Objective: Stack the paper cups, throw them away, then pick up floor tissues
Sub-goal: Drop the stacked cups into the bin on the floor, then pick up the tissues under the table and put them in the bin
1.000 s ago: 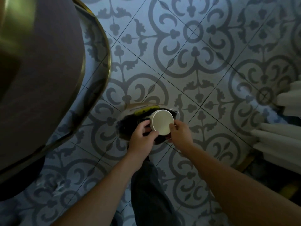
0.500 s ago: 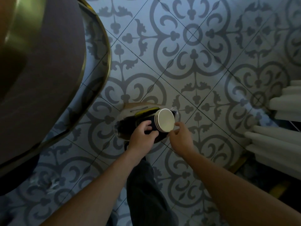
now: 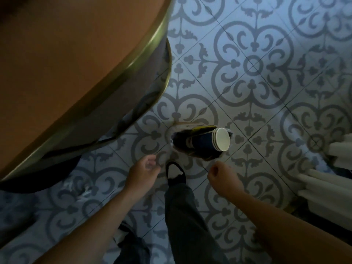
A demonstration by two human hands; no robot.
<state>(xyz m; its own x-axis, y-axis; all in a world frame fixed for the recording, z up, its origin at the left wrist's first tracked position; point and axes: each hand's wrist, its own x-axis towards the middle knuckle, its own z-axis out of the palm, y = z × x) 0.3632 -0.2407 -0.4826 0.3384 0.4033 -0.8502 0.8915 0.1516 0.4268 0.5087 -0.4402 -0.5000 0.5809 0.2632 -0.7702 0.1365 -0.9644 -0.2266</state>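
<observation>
A stack of dark blue paper cups (image 3: 209, 141) lies on its side in the mouth of a small bin (image 3: 176, 144) on the tiled floor, white bases pointing right. My left hand (image 3: 143, 169) hovers below and left of the bin, fingers loosely apart, holding nothing. Below and right of the cups, my right hand (image 3: 222, 178) hangs with fingers curled inward and nothing visible in it. Both hands are clear of the cups. No tissues show clearly on the floor.
A round brown table (image 3: 76, 63) with a brass rim fills the upper left. White ribbed furniture (image 3: 327, 180) stands at the right edge. My dark trouser leg and black shoe (image 3: 176, 172) stand just below the bin.
Both hands let go of the cup stack and drew back toward me. The stack now rests in the bin. The view shifted, so the table fills more of the left.
</observation>
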